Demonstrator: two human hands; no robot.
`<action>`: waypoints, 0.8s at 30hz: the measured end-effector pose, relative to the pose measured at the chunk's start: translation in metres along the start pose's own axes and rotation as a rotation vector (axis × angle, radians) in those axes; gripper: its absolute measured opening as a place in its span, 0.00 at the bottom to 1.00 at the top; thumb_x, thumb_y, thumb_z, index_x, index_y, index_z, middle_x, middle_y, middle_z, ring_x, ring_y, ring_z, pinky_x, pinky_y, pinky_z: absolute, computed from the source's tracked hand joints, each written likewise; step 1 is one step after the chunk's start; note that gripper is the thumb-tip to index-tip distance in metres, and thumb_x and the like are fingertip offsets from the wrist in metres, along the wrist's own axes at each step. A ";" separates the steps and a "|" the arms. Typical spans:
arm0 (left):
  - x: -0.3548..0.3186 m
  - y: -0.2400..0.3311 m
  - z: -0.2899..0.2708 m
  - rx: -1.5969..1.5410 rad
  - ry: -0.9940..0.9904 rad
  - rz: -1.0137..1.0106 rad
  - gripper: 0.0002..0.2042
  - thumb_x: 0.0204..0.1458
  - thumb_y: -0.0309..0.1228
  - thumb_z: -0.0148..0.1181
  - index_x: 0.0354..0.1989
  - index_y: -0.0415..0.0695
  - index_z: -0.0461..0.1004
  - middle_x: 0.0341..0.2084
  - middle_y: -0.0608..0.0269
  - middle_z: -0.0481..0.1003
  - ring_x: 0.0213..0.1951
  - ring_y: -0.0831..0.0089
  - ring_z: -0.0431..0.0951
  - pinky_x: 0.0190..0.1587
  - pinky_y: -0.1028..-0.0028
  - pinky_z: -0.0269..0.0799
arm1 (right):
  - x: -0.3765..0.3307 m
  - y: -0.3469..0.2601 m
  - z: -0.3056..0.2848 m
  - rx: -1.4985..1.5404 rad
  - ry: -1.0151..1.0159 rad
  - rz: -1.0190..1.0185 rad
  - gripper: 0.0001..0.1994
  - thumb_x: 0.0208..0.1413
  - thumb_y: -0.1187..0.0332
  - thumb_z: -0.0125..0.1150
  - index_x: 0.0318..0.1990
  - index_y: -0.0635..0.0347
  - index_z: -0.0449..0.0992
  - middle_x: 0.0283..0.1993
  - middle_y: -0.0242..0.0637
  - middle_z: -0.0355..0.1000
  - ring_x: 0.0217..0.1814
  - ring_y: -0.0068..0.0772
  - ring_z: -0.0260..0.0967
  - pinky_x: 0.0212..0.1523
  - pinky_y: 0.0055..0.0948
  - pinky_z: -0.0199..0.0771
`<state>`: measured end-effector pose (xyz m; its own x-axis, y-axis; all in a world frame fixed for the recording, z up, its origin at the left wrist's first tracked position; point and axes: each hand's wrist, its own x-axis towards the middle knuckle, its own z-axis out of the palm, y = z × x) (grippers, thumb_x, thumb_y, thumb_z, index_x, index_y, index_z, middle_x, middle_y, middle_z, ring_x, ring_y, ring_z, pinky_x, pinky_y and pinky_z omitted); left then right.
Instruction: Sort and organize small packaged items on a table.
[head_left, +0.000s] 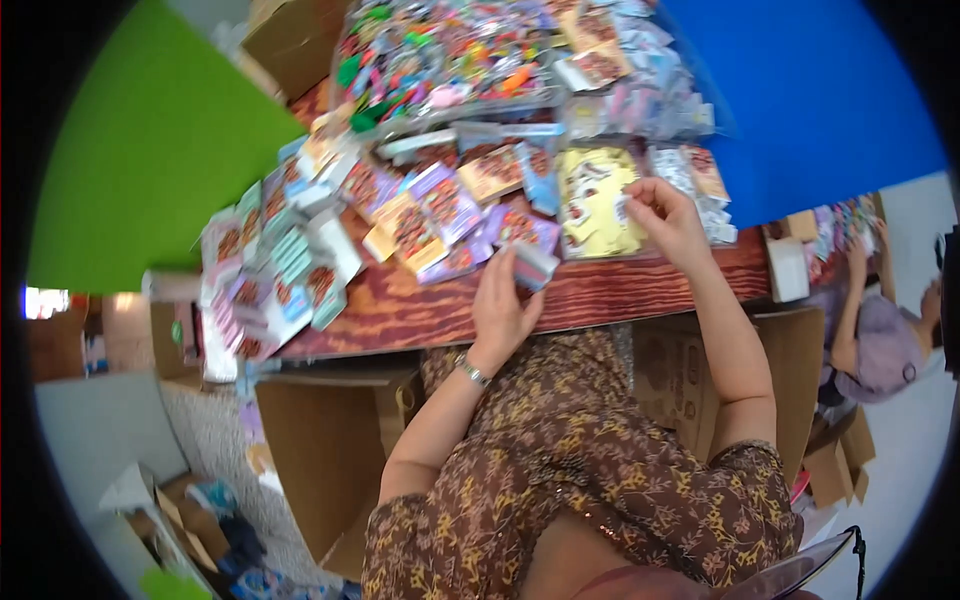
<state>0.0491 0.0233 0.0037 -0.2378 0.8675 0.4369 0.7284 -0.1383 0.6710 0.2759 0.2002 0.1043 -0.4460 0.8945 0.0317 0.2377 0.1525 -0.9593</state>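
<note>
My left hand (500, 305) rests at the front edge of the wooden table (640, 290), fingers closed around a small stack of packets (533, 264). My right hand (665, 215) is further back and to the right, pinching a small packet over a clear tray of yellow cards (592, 205). Purple, orange and blue packaged items (440, 215) lie spread on the table just left of my left hand. A bracelet sits on my left wrist.
A clear bin of colourful small toys (450, 55) stands at the back. More packets (270, 270) fan over the table's left end. Cardboard boxes (320, 450) stand under and beside the table. Another person (880, 330) works at the far right.
</note>
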 end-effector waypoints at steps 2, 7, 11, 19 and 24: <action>0.003 0.002 0.001 -0.018 0.005 0.005 0.40 0.45 0.26 0.72 0.68 0.35 0.60 0.58 0.39 0.69 0.59 0.43 0.72 0.59 0.55 0.71 | -0.013 -0.029 0.053 -0.184 -0.061 -0.127 0.06 0.62 0.70 0.65 0.42 0.63 0.80 0.35 0.29 0.77 0.35 0.17 0.72 0.35 0.22 0.72; -0.002 0.002 0.001 -0.014 0.030 -0.015 0.41 0.44 0.26 0.72 0.68 0.33 0.59 0.59 0.39 0.69 0.60 0.44 0.71 0.59 0.55 0.71 | -0.017 -0.010 0.123 -0.356 -0.094 -0.568 0.06 0.58 0.73 0.67 0.41 0.62 0.80 0.36 0.42 0.78 0.34 0.42 0.78 0.34 0.34 0.77; -0.005 0.000 0.000 0.033 0.019 -0.008 0.42 0.44 0.27 0.73 0.68 0.31 0.57 0.58 0.38 0.69 0.60 0.44 0.71 0.58 0.57 0.72 | -0.018 -0.007 0.132 -0.450 -0.147 -0.562 0.09 0.57 0.71 0.69 0.43 0.61 0.79 0.36 0.42 0.78 0.35 0.46 0.78 0.34 0.38 0.78; 0.002 0.005 0.001 0.012 -0.023 -0.100 0.44 0.42 0.25 0.69 0.70 0.30 0.53 0.60 0.38 0.67 0.58 0.45 0.72 0.59 0.56 0.71 | -0.006 0.005 0.120 -0.672 -0.241 -0.446 0.07 0.58 0.72 0.66 0.42 0.60 0.77 0.36 0.43 0.78 0.35 0.48 0.78 0.34 0.40 0.79; 0.005 0.003 -0.003 0.028 -0.050 -0.119 0.44 0.41 0.25 0.66 0.70 0.29 0.53 0.59 0.39 0.68 0.58 0.46 0.73 0.58 0.57 0.71 | -0.003 -0.011 0.118 -0.571 -0.244 -0.376 0.07 0.56 0.71 0.66 0.42 0.58 0.77 0.34 0.42 0.79 0.33 0.46 0.78 0.35 0.40 0.79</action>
<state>0.0484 0.0256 0.0101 -0.2914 0.8999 0.3245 0.7151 -0.0204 0.6988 0.1734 0.1462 0.0813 -0.7501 0.6293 0.2031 0.4139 0.6864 -0.5980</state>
